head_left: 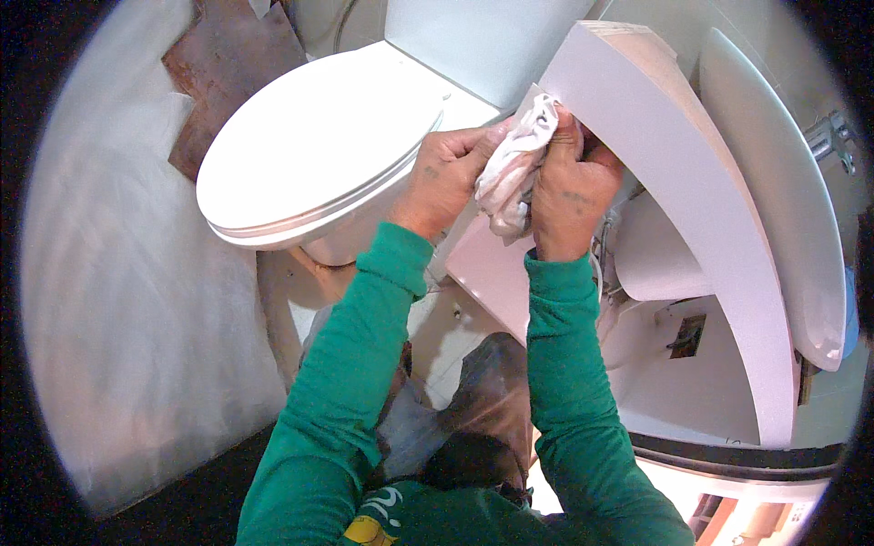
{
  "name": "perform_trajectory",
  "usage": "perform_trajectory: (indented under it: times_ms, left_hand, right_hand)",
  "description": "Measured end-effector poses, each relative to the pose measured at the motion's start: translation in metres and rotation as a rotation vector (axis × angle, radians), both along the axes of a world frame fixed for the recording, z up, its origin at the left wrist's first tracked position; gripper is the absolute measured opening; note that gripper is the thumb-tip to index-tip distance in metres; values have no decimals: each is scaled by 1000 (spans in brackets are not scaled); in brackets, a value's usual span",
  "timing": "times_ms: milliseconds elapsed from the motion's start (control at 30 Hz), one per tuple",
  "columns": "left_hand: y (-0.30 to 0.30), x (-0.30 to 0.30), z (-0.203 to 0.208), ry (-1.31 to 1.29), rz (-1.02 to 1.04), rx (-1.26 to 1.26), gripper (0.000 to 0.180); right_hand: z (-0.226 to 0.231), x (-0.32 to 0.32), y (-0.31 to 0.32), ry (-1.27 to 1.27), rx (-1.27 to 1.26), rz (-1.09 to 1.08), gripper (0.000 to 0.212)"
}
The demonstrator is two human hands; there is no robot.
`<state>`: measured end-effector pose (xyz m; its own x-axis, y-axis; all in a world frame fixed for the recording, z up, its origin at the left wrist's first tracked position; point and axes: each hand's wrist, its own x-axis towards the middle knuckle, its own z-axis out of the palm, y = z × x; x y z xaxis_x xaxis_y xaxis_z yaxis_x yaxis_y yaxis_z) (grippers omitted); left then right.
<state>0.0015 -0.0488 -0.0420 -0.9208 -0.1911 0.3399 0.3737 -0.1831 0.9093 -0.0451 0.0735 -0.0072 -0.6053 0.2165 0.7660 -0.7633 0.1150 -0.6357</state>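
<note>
A crumpled white rag (513, 173), stained in places, is bunched between my two hands in front of the white cabinet (665, 150) with a curved front edge. My left hand (442, 177) is closed, its thumb and fingers pressed on the rag's left side. On the other side my right hand (572, 196) grips the rag with its thumb up, and its other fingers are partly hidden near the cabinet panel. Whether the rag touches the panel I cannot tell. Both forearms are in green sleeves.
A white toilet (319, 136) with its lid down stands at the left, its tank (473, 45) behind. On the right, a white basin (774, 182) with a chrome faucet (830, 141) sits beside the curved panel. Brown sheet pieces (232, 68) lie at the far left.
</note>
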Motion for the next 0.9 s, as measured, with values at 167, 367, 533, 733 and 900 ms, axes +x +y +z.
perform_trajectory:
  times_ms: [167, 367, 533, 733, 900]
  left_hand:
    - [0, 0, 4, 38, -69, 130, 34]
    - [-8, -6, 3, -40, -98, 47, 36]
    - [-14, -8, 2, -32, -111, -98, 37]
    - [-10, -4, -2, -63, -105, 98, 41]
    - [3, -7, 2, 181, 139, -18, 38]
  right_hand:
    - [19, 11, 17, -103, 347, -22, 42]
    - [-25, 21, 25, -333, 539, -32, 38]
    - [-75, 23, 28, -342, 567, -78, 35]
    - [-136, 32, 25, -487, 553, -11, 27]
    - [-67, 25, 21, -361, 356, 11, 32]
